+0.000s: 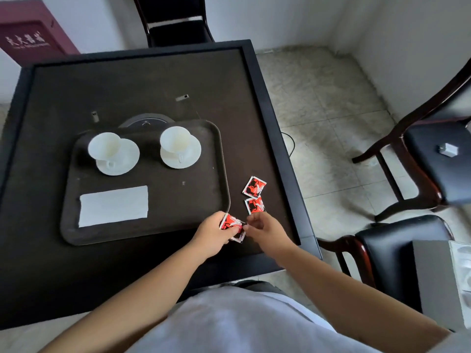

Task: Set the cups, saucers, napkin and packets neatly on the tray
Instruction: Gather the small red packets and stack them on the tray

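Observation:
A dark brown tray point(158, 233) lies on the black table. On it stand two white cups on saucers, one at the far left point(104, 146) and one at the far right point(175, 140), with a white napkin point(113, 206) at the near left. Two red packets lie on the table right of the tray, one farther point(254, 186) and one nearer point(254, 205). My left hand point(214, 234) is closed on red packets point(230, 222) at the tray's near right corner. My right hand point(265, 229) pinches the same packets' right edge.
The black table point(267, 118) has a raised rim and a round dark disc point(146, 121) behind the tray. Dark chairs stand at the far side point(173, 19) and to the right point(433, 154). A red cabinet point(28, 29) is at the far left.

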{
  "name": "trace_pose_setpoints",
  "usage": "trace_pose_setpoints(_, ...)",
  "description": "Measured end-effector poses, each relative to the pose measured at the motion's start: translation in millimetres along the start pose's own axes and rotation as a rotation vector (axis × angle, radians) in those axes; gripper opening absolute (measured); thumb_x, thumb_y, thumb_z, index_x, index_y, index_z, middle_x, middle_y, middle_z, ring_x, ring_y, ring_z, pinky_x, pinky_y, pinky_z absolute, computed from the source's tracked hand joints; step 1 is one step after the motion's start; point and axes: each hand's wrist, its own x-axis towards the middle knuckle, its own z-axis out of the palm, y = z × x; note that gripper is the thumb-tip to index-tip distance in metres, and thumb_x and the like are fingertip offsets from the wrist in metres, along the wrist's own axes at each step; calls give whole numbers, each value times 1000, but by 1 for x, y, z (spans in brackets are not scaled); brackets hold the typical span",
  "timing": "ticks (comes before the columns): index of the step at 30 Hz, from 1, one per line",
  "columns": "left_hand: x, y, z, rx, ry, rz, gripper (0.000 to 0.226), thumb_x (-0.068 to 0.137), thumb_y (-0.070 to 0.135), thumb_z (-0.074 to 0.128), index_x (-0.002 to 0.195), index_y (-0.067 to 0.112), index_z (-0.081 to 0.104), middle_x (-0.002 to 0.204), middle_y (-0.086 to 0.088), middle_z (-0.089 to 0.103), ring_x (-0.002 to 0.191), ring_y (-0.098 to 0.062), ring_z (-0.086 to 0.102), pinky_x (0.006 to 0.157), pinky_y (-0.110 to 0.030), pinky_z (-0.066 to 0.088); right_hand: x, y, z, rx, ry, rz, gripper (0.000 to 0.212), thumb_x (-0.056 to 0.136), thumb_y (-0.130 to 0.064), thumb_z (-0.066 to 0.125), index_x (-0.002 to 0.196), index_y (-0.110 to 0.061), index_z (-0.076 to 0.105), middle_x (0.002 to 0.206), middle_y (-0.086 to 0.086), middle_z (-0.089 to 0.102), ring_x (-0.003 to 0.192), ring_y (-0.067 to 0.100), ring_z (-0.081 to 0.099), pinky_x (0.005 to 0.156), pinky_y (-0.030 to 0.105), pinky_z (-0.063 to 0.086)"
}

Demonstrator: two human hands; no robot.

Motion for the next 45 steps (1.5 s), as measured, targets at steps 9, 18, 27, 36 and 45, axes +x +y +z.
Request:
trace_pose_setpoints(9, -30, -7, -15, -306, 35, -168, 8, 91, 19, 65, 98, 19, 66, 86, 1, 72, 77, -10, 66, 65, -27, 48, 1, -25, 19, 176, -56, -101, 14, 90, -1, 63, 85, -13, 69, 75, 0, 68, 70, 13, 61, 70, 33, 52)
trace_pose_setpoints(18, -39, -6, -21, -264, 112, -132, 7, 91, 17, 65, 97, 18, 69, 81, -1, 68, 68, -10, 56, 61, -25, 46, 22, -3, 8, -19, 167, -8, 15, 86, -40, 68, 84, -25, 69, 69, -12, 65, 66, 7, 60, 61, 20, 43)
trace_pose_setpoints(27, -43, -8, -32, -336, 138, -158, 15, 90, 18, 65, 102, 27, 68, 79, 6, 69, 66, -4, 59, 59, -22, 47, 60, 10, -7, -465, 373, 177, 33, 88, -43, 62, 113, -22, 58, 113, 5, 51, 107, 29, 50, 76, 36, 39)
trace_pose_setpoints(36, -34, -4, -39, -424, 175, -185, 17, 94, 16, 61, 109, 24, 65, 94, -4, 72, 68, -9, 65, 58, -22, 48, 41, -10, -6, -236, 268, -45, 15, 86, -22, 69, 77, -25, 57, 75, -8, 65, 75, 17, 62, 57, 23, 40)
trace_pose_setpoints(45, -32, 3, -40, -416, 81, -166, 16, 97, 19, 58, 102, 23, 72, 84, 2, 70, 66, -4, 61, 58, -21, 46, 3, -58, 3, -194, -32, -344, 24, 87, -14, 71, 76, -34, 65, 72, -14, 66, 62, 1, 58, 58, 15, 46)
